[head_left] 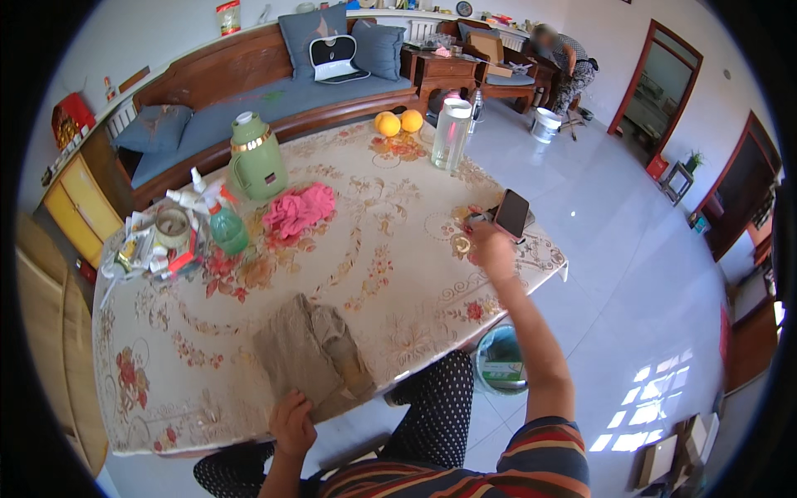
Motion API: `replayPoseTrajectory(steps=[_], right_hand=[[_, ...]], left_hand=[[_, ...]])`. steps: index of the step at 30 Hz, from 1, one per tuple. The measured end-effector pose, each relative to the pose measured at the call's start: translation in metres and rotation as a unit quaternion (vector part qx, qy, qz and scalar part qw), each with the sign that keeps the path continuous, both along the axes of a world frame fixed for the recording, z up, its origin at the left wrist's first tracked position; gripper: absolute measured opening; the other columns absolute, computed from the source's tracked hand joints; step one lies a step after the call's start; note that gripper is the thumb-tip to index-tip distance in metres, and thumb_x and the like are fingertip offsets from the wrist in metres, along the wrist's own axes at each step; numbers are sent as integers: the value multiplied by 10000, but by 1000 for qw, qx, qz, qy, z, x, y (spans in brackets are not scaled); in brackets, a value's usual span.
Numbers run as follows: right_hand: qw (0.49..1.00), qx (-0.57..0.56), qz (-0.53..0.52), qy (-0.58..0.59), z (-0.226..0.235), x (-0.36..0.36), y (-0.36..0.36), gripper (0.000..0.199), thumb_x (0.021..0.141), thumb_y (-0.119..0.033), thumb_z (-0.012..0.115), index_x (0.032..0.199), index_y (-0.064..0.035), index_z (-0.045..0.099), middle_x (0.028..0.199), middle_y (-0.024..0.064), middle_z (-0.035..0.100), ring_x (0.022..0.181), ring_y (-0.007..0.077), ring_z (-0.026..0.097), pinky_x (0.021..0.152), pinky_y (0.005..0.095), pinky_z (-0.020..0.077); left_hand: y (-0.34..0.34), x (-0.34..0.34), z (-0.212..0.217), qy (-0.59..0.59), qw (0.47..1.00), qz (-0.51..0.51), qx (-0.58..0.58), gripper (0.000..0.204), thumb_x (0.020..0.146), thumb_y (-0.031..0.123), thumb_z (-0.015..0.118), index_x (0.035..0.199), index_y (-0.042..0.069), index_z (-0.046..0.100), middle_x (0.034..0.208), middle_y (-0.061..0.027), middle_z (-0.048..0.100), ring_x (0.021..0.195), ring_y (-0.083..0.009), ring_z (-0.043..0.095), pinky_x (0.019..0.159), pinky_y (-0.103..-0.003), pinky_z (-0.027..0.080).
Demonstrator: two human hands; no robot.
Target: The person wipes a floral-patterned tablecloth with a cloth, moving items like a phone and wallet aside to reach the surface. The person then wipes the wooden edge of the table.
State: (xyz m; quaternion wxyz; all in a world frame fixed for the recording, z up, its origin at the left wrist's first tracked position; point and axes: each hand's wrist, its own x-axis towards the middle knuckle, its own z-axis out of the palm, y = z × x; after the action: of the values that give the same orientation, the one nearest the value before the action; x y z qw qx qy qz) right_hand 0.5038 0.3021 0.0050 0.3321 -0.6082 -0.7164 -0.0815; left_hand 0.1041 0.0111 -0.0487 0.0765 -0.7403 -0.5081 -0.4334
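On the near edge of the table lies a folded grey-brown cloth (295, 344), with a worn tan patch at its right side. My left hand (292, 423) has its fingers curled on the cloth's near edge, gripping it. My right arm stretches out to the table's right side. There my right hand (495, 251) is closed at a small dark item, partly covered by the fingers, so I cannot make it out. Beside that hand a black-screened phone (512, 213) rests tilted. A small pale ring-shaped thing (462, 245) lies just left of the hand.
A green thermos jug (256, 158), pink cloth (299, 210), green spray bottle (227, 228) and cluttered basket (174, 241) occupy the table's left. Oranges (388, 124) and a tall clear water container (450, 137) stand farther back. A bin (501, 361) sits below the right edge. Another person (569, 66) bends over far off.
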Motion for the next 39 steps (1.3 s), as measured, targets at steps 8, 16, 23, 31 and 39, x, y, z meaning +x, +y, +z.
replayPoseTrajectory(steps=[8, 16, 23, 31, 39], right_hand=[[935, -5, 349, 61, -11, -258, -150, 439, 826, -196, 616, 1212, -4, 536, 1237, 241, 536, 1201, 414, 467, 1037, 458, 359], [935, -136, 311, 101, -16, -250, -134, 588, 859, -355, 607, 1319, -22, 457, 1399, 266, 375, 1308, 443, 337, 1060, 538, 297], [957, -115, 255, -82, -27, -329, -181, 588, 878, -406, 558, 1353, -79, 446, 1449, 236, 328, 1340, 461, 271, 1050, 640, 216], [970, -136, 173, -99, -30, -268, -79, 540, 892, -431, 509, 1367, -179, 461, 1472, 124, 354, 1376, 380, 263, 1081, 616, 174], [981, -158, -39, -102, -35, -83, -60, 491, 905, -414, 490, 1348, -204, 495, 1483, 80, 356, 1395, 323, 256, 1116, 571, 148]], left_hand=[[-9, -10, 19, -52, 997, -30, -52, 152, 757, -63, 564, 859, 26, 632, 983, -155, 641, 965, -352, 629, 851, -414, 511], [-68, -184, 18, 5, 939, 344, -30, 252, 909, 79, 523, 1131, -30, 570, 1312, -235, 492, 1235, -417, 438, 1019, -472, 367], [-76, -228, -11, -10, 905, 416, -86, 370, 907, 114, 544, 1250, -22, 508, 1339, -247, 470, 1274, -429, 393, 1044, -490, 338], [-73, -244, -25, 14, 875, 465, -138, 384, 926, 160, 528, 1264, -20, 509, 1332, -242, 483, 1259, -428, 412, 1039, -477, 347], [-78, -245, -22, 15, 865, 478, -149, 353, 946, 178, 512, 1226, -36, 541, 1305, -225, 515, 1239, -393, 445, 1026, -449, 367]])
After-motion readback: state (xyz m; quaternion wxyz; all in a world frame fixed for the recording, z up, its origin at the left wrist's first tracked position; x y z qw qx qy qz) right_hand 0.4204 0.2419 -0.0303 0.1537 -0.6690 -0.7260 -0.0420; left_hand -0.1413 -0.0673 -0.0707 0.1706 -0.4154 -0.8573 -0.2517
